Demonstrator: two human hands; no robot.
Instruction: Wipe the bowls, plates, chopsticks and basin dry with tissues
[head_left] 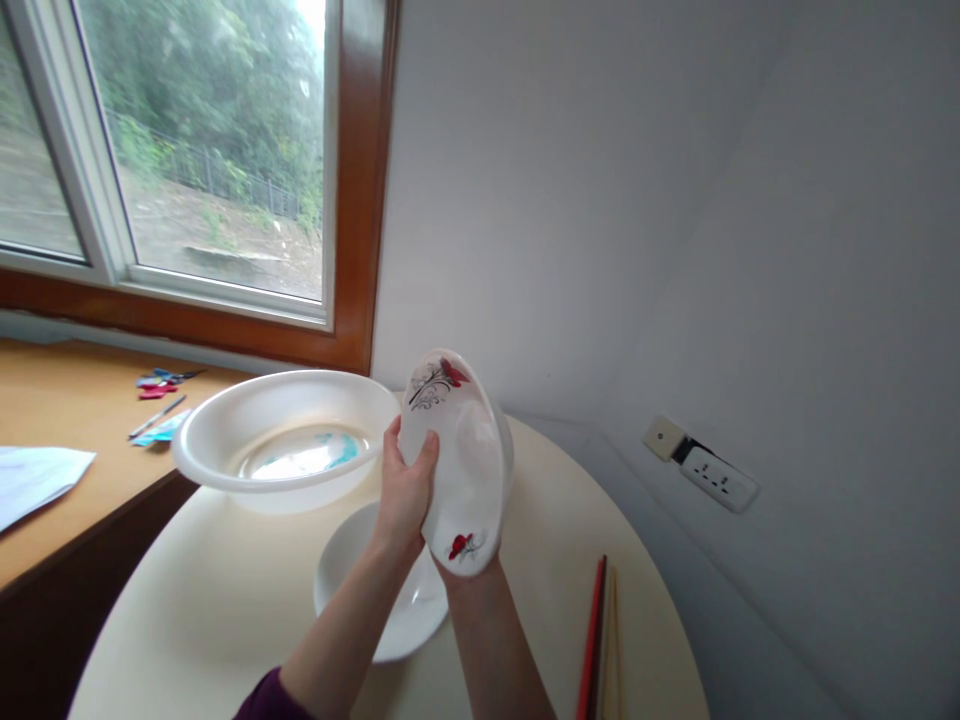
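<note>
I hold a white bowl (461,460) with red flower prints tilted on its side above the round table. My left hand (403,490) is closed on the bowl's left rim, thumb on the inside. My right hand (455,574) reaches up under the bowl's lower edge and bears it from behind. Only the heel of that hand and the wrist show; its fingers are hidden by the bowl. Below my hands a second white dish (352,590) lies on the table.
A large white basin (225,430) with a little water stands at the table's far left, against a wooden desk (67,420) with pens and paper. Chopsticks (598,640) lie at the table's right front. A wall socket (720,478) is on the right wall.
</note>
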